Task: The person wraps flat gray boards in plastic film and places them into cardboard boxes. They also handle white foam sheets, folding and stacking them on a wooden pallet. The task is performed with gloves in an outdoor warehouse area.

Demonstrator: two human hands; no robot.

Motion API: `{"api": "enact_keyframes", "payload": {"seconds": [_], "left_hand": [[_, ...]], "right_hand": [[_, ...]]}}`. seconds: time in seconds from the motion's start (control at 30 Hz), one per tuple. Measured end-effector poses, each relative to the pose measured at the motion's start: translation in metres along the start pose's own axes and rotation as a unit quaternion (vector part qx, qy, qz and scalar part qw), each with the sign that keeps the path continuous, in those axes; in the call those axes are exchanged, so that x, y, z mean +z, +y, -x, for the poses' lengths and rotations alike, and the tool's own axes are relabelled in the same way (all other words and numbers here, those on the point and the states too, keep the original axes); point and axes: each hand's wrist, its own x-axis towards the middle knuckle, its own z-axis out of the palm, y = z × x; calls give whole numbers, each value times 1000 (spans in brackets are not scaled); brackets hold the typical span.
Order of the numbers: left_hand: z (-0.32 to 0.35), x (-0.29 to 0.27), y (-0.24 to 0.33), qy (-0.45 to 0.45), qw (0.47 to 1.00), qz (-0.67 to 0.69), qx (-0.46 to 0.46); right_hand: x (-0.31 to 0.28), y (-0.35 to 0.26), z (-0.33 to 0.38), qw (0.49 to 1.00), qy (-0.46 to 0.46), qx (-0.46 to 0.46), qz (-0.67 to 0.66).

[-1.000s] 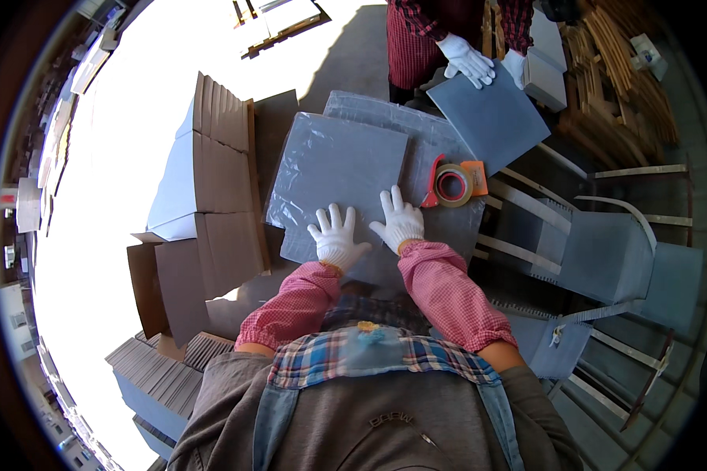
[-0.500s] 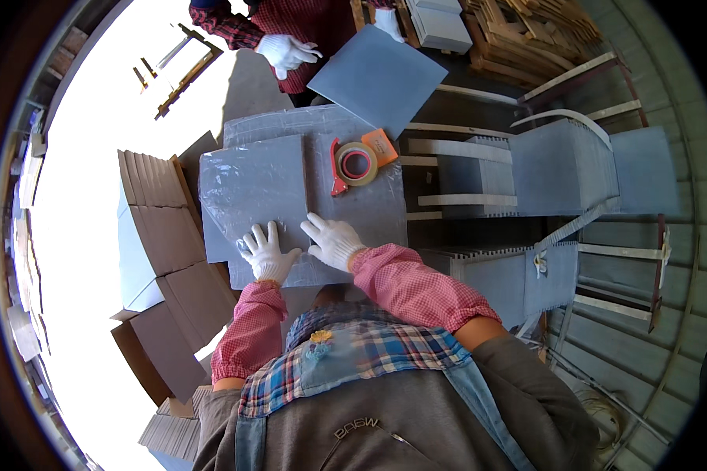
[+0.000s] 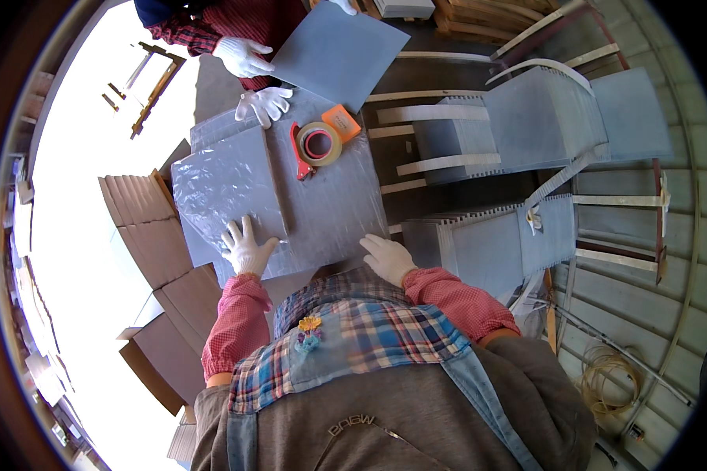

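A grey panel under clear plastic film (image 3: pixel 228 184) lies on the left part of a larger film-covered grey stack (image 3: pixel 334 212). My left hand (image 3: pixel 247 250), in a white glove, rests on the wrapped panel's near edge with fingers spread. At the stack's near right corner, my right hand (image 3: pixel 389 259), also gloved, is open with fingers stretched out, holding nothing. A red tape dispenser with a tape roll (image 3: pixel 319 144) sits on the stack beside an orange box (image 3: pixel 341 123). A white glove (image 3: pixel 264 104) shows at the far edge; whether a hand fills it I cannot tell.
Across the stack, a co-worker's gloved hand (image 3: pixel 242 56) is at the edge of a grey-blue sheet (image 3: pixel 342 51). Folded cardboard (image 3: pixel 153 231) stands at the left. Racks of grey panels (image 3: pixel 534 129) with pale straps are at the right, with a coiled cord (image 3: pixel 609 377) below.
My right hand has moved right, from beside the wrapped panel to the stack's corner. My left hand stays on the panel. The white glove at the far edge has appeared. The whole view has shifted.
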Motion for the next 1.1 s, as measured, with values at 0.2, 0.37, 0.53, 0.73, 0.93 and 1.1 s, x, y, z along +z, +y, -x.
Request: {"api": "enact_keyframes", "payload": {"seconds": [0.2,0.37,0.53,0.73,0.93,1.1], "left_hand": [[0,3,-2,-7,1000,-2,-7],[0,0,5,-15,1000,-3,-15],[-4,5,5,-2,1000,-6,-10],[-8,28,-21,30,999,-18,-12],[8,-21,-4,-13,1000,10,-11],[14,-20,-14,-22,999,36,-20]], "right_hand": [[8,25,32,999,47,23,9],[5,19,33,997,73,41,8],[-7,15,29,997,52,49,-25],[-21,10,19,998,66,9,8],[-6,10,6,998,51,20,25],[-12,-32,-45,998,-2,-55,0]]}}
